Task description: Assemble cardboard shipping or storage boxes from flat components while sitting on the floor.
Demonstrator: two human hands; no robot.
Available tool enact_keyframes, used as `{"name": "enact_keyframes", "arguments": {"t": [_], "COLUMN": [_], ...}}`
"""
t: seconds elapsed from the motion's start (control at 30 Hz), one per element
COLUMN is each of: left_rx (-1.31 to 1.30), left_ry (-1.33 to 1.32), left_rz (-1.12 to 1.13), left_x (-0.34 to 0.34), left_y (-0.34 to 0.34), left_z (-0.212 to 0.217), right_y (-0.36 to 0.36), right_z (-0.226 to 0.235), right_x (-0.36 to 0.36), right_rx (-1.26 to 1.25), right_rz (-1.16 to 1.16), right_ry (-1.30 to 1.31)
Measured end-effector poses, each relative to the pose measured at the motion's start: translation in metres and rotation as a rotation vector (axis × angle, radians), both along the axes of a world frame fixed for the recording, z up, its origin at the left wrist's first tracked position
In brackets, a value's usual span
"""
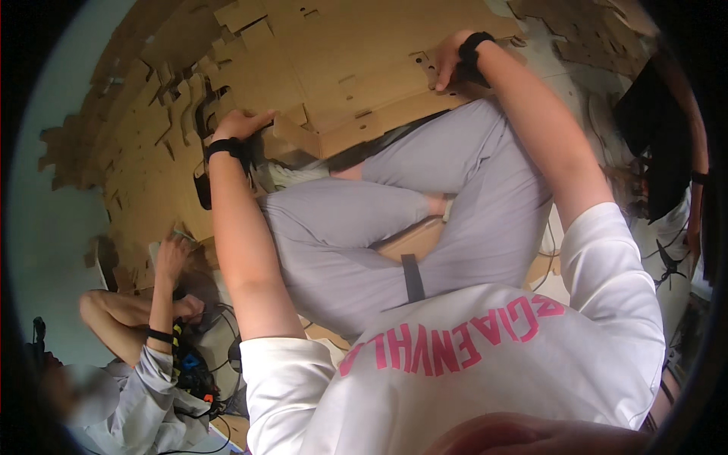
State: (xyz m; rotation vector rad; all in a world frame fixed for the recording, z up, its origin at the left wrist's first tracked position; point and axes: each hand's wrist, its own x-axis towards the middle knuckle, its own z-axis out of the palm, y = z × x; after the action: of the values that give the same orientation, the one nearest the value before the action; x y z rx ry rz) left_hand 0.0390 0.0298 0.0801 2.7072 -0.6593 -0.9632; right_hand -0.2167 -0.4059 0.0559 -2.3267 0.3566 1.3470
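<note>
A large brown die-cut cardboard sheet (303, 68) lies in front of my crossed legs, with slots, small holes and a long folded strip along its near edge. At the sheet's left corner, my left hand (241, 123) grips a raised flap (296, 140), thumb stretched along the top and the other fingers mostly hidden. Farther right, my right hand (453, 61) is closed on the same sheet beside its near edge, a finger pointing down next to small dark holes. Black bands circle both my wrists.
More cut cardboard (144, 114) is piled to the left, with further flat pieces (599, 45) at the far right. A co-worker (152, 387) sits at lower left, one hand (174, 254) by the cardboard. Another person's arm (694, 152) and dark clothing show at right. Cables run along the floor.
</note>
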Motion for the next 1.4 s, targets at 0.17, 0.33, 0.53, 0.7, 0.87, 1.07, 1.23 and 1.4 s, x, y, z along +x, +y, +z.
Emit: {"name": "enact_keyframes", "arguments": {"t": [0.17,0.33,0.53,0.7,0.87,1.07,1.23,1.4], "left_rx": [-0.191,0.068,0.009,0.05,0.047,0.126,-0.739,-1.019], "left_ry": [0.124,-0.278,-0.28,-0.336,-0.286,-0.43,0.245,0.784], "left_rz": [0.023,0.135,0.263,0.351,0.445,0.442,0.447,0.237], "left_x": [0.003,0.008,0.006,0.021,0.019,0.014,0.018,-0.012], "left_y": [0.004,0.009,0.001,0.011,0.016,0.014,0.019,0.007], "left_z": [-0.015,-0.039,-0.043,-0.047,-0.045,0.003,0.041,0.047], "right_y": [0.018,0.003,-0.055,-0.101,-0.125,-0.137,-0.155,-0.159], "right_z": [-0.042,-0.044,-0.005,-0.034,-0.075,-0.077,-0.076,-0.085], "right_x": [0.02,0.021,-0.024,-0.066,-0.063,-0.064,-0.065,-0.054], "right_rx": [-0.219,-0.025,-0.106,-0.482,-0.336,-0.141,0.243,0.652], "right_rz": [0.369,0.185,-0.45,-0.68,-0.726,-0.887,-1.27,-1.277], "right_ry": [0.021,0.034,-0.317,-0.449,-0.384,-0.526,-0.909,-0.743]}}
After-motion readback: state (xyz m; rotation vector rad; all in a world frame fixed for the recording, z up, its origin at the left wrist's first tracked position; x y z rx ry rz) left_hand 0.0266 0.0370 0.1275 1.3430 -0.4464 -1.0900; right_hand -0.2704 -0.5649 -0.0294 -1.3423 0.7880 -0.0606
